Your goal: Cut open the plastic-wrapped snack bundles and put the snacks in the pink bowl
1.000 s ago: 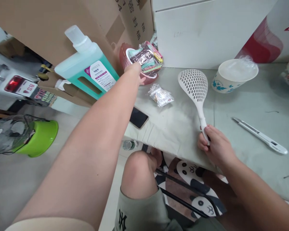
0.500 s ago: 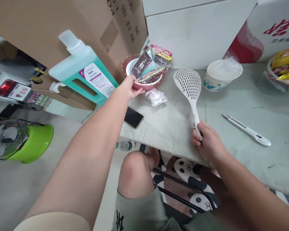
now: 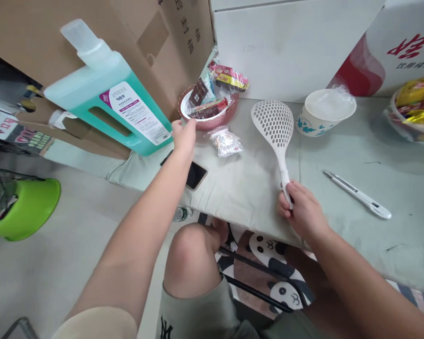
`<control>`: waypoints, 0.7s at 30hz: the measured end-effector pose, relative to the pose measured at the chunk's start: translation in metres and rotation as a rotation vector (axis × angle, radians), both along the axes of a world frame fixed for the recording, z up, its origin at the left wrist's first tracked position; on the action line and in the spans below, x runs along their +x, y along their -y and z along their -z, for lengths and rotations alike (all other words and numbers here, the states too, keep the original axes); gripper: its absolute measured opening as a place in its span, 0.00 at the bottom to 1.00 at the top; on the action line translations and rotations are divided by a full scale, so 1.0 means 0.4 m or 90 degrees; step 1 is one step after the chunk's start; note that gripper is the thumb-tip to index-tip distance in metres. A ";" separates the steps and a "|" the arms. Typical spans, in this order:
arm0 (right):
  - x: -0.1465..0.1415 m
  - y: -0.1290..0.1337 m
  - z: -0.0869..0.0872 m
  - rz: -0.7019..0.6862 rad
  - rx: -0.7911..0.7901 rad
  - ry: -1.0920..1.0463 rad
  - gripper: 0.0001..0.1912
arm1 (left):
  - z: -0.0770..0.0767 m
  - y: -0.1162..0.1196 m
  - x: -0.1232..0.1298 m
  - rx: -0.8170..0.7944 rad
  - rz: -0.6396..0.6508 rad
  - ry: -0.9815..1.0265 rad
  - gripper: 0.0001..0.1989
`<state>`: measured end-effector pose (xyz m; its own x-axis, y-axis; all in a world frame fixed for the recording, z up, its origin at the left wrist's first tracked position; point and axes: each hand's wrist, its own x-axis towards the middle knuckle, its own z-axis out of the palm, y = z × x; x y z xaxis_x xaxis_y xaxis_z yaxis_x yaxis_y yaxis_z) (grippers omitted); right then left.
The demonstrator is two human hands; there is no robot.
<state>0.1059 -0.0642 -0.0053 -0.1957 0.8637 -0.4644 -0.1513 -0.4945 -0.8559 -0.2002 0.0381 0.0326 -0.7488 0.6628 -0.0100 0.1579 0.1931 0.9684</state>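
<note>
Skimmer (image 3: 274,125), white and perforated, lies or hovers over the cloth-covered table (image 3: 254,193) in the head view, the only 1 given; whether its bowl touches the cloth I cannot tell. The right hand (image 3: 305,207) is closed around its handle at the near edge. The left hand (image 3: 183,136) has curled fingers just beside the near rim of the red-brown basket (image 3: 214,124) of wrapped snacks; I cannot tell whether it touches that rim or pinches anything. The step in hand, I judge, is keeping the skimmer steady on 1 side with the left hand by the basket on the other; moving it would call for a firm handle grip and clearance from the paper cup (image 3: 320,117) to its right. As for writing, the carton at right (image 3: 360,77) carries large red characters, cut off, over smaller dark ones that read 饮用纯净. On the cardboard box (image 3: 134,23), 封 is legible. The green bottle (image 3: 108,84) has a white-and-purple label (image 3: 134,113) in print too small to read. An interlocking NY marks the shorts (image 3: 198,306).
</note>
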 end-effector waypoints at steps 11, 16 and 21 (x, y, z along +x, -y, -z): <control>0.021 0.010 -0.007 -0.030 0.038 0.110 0.16 | 0.063 0.120 0.254 -0.143 0.261 -0.268 0.25; 0.078 0.021 -0.029 -0.089 0.064 0.277 0.16 | 0.056 0.118 0.283 -0.136 0.231 -0.286 0.11; 0.131 0.035 -0.047 -0.183 0.178 0.467 0.16 | 0.050 0.133 0.341 -0.115 0.261 -0.259 0.11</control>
<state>0.1582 -0.0781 0.0135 -0.1583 0.9284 -0.3361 0.5914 -0.1834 -0.7852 -0.0638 -0.0151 0.0127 -0.3998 0.9128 0.0837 0.6047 0.1940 0.7725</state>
